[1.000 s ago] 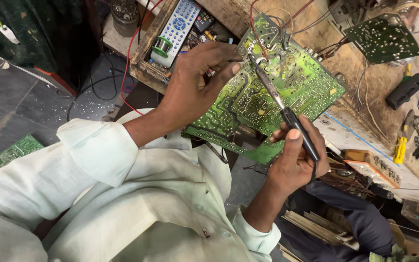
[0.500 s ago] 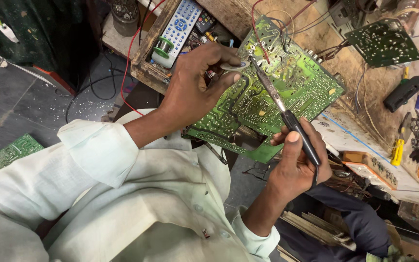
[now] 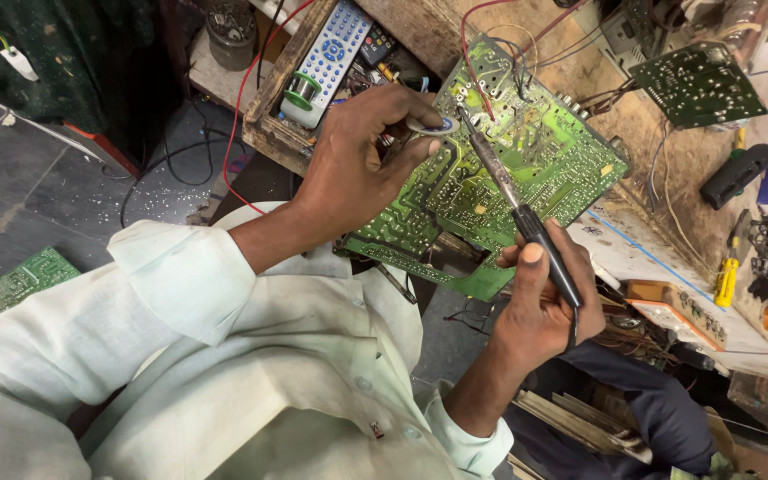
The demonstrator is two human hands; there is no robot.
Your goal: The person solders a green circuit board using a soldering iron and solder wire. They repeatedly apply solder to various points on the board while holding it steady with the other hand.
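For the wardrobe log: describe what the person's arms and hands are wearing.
Both arms wear a pale off-white shirt with buttons down the front, its sleeves folded back into broad cuffs at the forearms. The left hand and right hand are bare: no gloves, rings or watch visible.

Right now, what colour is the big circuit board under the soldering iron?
Bright green, with pale silvery solder tracks, on the circuit board. It shows best in the head view.

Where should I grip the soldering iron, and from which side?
Probably by the black handle, coming from its lower end, as the right hand does. The bare metal shaft points up at the green circuit board and is likely hot.
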